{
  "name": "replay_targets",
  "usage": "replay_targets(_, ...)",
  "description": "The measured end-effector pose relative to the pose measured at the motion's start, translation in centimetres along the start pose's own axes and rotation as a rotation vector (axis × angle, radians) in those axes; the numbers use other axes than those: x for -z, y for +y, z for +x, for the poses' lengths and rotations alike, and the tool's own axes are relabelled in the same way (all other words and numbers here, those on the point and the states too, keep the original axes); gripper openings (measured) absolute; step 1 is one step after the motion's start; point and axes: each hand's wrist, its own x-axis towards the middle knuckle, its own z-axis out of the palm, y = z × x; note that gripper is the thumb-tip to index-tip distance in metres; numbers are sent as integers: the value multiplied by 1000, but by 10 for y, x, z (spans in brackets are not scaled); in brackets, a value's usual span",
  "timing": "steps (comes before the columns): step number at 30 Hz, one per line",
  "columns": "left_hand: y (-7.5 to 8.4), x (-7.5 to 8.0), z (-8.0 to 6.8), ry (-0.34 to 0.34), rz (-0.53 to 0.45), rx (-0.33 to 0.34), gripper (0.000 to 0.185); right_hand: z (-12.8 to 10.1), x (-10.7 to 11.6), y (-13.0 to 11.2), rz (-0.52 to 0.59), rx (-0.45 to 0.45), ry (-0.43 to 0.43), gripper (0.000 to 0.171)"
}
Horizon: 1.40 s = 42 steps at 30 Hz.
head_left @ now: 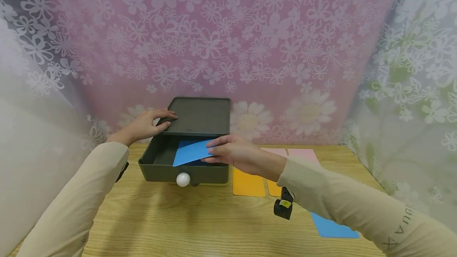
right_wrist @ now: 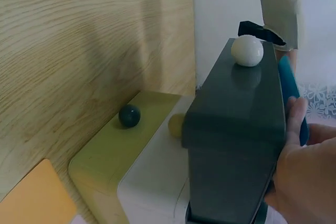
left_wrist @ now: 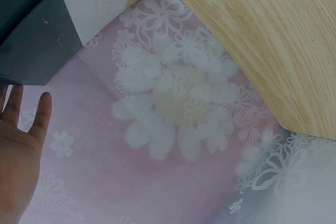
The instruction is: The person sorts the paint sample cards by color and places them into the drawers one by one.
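A dark grey drawer (head_left: 157, 173) with a white knob (head_left: 183, 179) stands pulled out under the unit's dark top (head_left: 203, 114). My left hand (head_left: 148, 125) rests at the top's left edge, its fingers extended over the surface. Between the thumb and fingers of my right hand (head_left: 246, 156), a light blue card (head_left: 191, 152) is pinched, tilted above the open drawer. Inside the drawer lies something flat and darker blue (head_left: 203, 162), partly covered by the held card. In the right wrist view, the blue card (right_wrist: 290, 80) shows at the drawer's rim.
Below the dark drawer are a white drawer (right_wrist: 152, 177) and a yellow-green drawer (right_wrist: 113, 156). Orange cards (head_left: 248, 181) and pink cards (head_left: 303, 154) lie to the right, partly behind my right arm. Another blue card (head_left: 333, 227) lies nearer, partly under the sleeve.
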Motion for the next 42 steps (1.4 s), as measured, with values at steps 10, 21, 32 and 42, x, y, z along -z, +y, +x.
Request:
replay_targets(10, -5, -2, 0, 6, -5, -11, 35, 18, -14, -7, 6, -60, 70, 38)
replay_targets(21, -2, -1, -1, -7, -16, 9, 35, 29, -20, -8, -47, -117, 74, 40)
replay_targets(32, 0, 0, 0, -6, -22, 13, 35, 22, -22, -15, -138, -177, 38, 47)
replay_targets(42, 2, 1, 0, -6, -11, 11, 35, 21, -24, -13, -170, -191, 61, 50)
